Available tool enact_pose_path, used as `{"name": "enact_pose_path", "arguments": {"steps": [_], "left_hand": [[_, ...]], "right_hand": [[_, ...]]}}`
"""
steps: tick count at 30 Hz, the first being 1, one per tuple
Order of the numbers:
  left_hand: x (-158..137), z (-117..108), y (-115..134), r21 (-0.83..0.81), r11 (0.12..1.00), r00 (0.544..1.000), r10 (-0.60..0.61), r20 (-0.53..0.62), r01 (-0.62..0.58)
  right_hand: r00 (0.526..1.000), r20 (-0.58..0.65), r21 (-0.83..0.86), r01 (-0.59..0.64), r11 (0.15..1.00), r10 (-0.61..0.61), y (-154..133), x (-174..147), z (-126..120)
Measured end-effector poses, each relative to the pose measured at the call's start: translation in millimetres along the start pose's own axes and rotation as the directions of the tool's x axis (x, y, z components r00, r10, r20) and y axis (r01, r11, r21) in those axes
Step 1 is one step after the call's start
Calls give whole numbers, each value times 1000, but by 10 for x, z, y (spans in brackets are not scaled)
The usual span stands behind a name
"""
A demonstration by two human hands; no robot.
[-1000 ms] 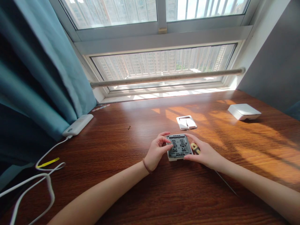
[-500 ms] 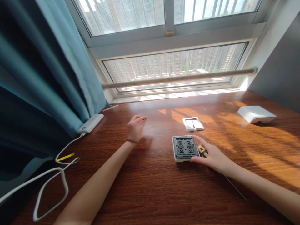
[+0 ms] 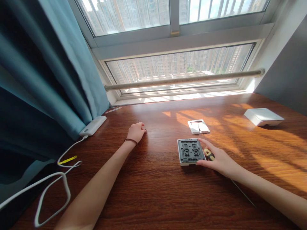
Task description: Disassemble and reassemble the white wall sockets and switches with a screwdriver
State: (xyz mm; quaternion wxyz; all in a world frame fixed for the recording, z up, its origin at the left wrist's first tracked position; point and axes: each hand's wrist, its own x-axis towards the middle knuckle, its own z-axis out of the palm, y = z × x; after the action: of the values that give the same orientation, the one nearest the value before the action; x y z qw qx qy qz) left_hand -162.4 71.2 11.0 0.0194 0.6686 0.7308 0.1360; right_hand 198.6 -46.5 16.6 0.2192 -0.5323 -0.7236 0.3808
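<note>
My right hand (image 3: 219, 161) grips the right edge of a light switch (image 3: 191, 151), a square with a white rim and a dark grey inner face showing two rocker mechanisms. A screwdriver (image 3: 209, 155) with a yellow and black handle shows between thumb and fingers, its thin shaft coming out below the wrist; whether the palm holds it or it lies on the table is unclear. Away to the left, my left hand (image 3: 136, 131) is low at the tabletop with its fingers curled in. A tiny dark spot shows by its fingertips, too small to name.
Behind the switch lies its white cover plate (image 3: 198, 126) with rockers. A white box (image 3: 263, 117) stands at the far right. On the left, a white power bank (image 3: 93, 126) with a white cable (image 3: 66, 188) and yellow tie sits against the blue curtain (image 3: 67, 64).
My left hand has come down and slightly left to the tabletop, its fingers curling more. My right hand keeps its grip on the light switch. The view shifts slightly.
</note>
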Motion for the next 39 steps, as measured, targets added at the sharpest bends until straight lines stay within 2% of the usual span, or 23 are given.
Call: {"name": "enact_pose_path", "arguments": {"steps": [5,15,30,36,39], "left_hand": [[-58,40,64,94,994,999,-45,-9,46],[-101,-73,150,226,971,995,-85,45,73],[-37,-48,49,272,953,990,-139,5,133],[-70,-49,86,257,963,996,-66,-58,79],[-183,-47,273,179,983,986,77,-145,-50]], "right_hand": [[1000,-4,3,-2,1000,2,13,-3,-2],[1000,-5,6,4,1000,-4,49,-2,8],[1000,-2,15,0,1000,0,40,0,5],[1000,-2,15,12,1000,-12,38,-1,0],[1000,0,17,18,1000,-18,32,-3,-3]]}}
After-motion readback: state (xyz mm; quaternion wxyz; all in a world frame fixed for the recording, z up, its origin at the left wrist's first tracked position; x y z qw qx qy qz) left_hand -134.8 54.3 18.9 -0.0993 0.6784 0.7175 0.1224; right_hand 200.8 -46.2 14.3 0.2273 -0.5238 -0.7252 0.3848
